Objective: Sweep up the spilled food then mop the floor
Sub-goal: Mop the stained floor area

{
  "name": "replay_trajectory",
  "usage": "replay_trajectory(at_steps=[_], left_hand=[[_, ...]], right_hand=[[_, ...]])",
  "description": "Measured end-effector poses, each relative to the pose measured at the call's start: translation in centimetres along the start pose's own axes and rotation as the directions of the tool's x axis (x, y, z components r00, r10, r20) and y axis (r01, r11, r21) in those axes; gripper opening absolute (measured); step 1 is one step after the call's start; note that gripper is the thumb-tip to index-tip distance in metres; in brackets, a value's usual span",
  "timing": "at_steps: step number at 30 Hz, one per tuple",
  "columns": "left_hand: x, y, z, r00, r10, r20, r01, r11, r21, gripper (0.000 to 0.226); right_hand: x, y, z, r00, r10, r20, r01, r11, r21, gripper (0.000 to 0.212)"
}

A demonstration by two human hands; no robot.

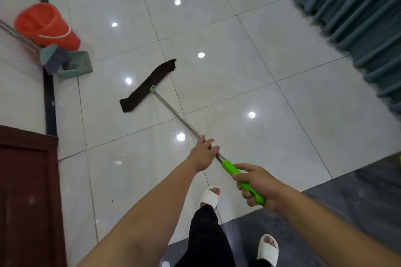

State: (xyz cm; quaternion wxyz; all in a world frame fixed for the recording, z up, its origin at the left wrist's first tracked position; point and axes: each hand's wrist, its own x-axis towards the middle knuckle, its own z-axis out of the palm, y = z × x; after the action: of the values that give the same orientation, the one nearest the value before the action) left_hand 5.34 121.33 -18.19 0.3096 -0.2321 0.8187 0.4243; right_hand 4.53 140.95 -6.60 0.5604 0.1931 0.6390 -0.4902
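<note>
A flat mop lies with its dark brown cloth head (148, 85) on the glossy white tiled floor (249, 60). Its metal pole (173, 110) runs back toward me and ends in a bright green grip (230, 168). My left hand (202, 154) is closed around the metal pole just above the green grip. My right hand (258, 184) is closed around the green grip near its end. A faint brownish smear (211, 124) marks the tile right of the pole.
An orange bucket (46, 25) stands at the left wall. In front of it a grey-green dustpan (76, 65) holds a broom head (55, 58). A dark red door (28, 197) is at the lower left, teal curtains (351, 6) at the upper right. My feet wear white slippers (210, 197).
</note>
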Motion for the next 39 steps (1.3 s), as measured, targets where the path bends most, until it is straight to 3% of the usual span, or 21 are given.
replay_trajectory(at_steps=[3, 8, 12, 16, 19, 21, 22, 23, 29, 34, 39], left_hand=[[-1.8, 1.7, 4.7, 0.996, -0.013, 0.087, 0.011, 1.000, 0.028, 0.056], [-7.5, 6.8, 15.1, 0.992, -0.034, 0.118, 0.044, 0.996, -0.083, 0.055], [-12.6, 11.1, 25.5, 0.965, 0.015, 0.261, -0.026, 0.999, 0.039, 0.053], [-17.3, 13.4, 34.0, 0.887, 0.088, 0.454, -0.172, 0.974, 0.147, 0.050], [-19.4, 13.4, 38.0, 0.801, 0.115, 0.587, -0.290, 0.933, 0.212, 0.058], [-20.7, 14.3, 39.3, 0.770, 0.130, 0.625, -0.368, 0.890, 0.268, 0.061], [-21.3, 15.0, 39.7, 0.770, 0.163, 0.618, -0.411, 0.866, 0.284, 0.060], [-21.8, 15.6, 39.9, 0.779, 0.203, 0.594, -0.444, 0.847, 0.293, 0.058], [-20.3, 13.0, 38.2, 0.859, 0.292, 0.421, -0.445, 0.833, 0.330, 0.023], [-17.4, 7.4, 32.0, 0.941, 0.243, 0.236, -0.310, 0.896, 0.317, 0.034], [-13.6, 1.4, 22.5, 0.974, 0.167, 0.153, -0.207, 0.931, 0.302, 0.043]], right_hand=[[-1.9, 4.0, -2.9, 0.998, -0.019, -0.060, 0.012, 0.994, -0.109, 0.039], [-7.2, 11.9, -11.0, 0.989, -0.103, -0.108, 0.077, 0.972, -0.223, 0.034], [-14.1, 20.8, -19.8, 0.986, -0.094, -0.140, 0.057, 0.968, -0.246, 0.037], [-22.2, 28.4, -25.9, 0.993, 0.013, -0.118, -0.036, 0.980, -0.196, 0.049], [-25.8, 33.0, -30.4, 0.991, 0.095, -0.096, -0.109, 0.981, -0.158, 0.089], [-28.3, 33.4, -31.4, 0.990, 0.130, -0.056, -0.135, 0.986, -0.103, 0.067], [-29.3, 33.1, -31.4, 0.990, 0.133, -0.042, -0.136, 0.987, -0.082, 0.049], [-29.9, 33.0, -31.5, 0.992, 0.111, -0.063, -0.117, 0.989, -0.087, 0.044], [-27.1, 32.2, -27.0, 0.982, 0.037, -0.185, -0.073, 0.978, -0.194, 0.047], [-21.6, 27.7, -19.3, 0.986, 0.010, -0.165, -0.047, 0.974, -0.222, 0.043], [-14.0, 22.0, -10.5, 0.997, 0.021, -0.071, -0.041, 0.952, -0.304, 0.044]])
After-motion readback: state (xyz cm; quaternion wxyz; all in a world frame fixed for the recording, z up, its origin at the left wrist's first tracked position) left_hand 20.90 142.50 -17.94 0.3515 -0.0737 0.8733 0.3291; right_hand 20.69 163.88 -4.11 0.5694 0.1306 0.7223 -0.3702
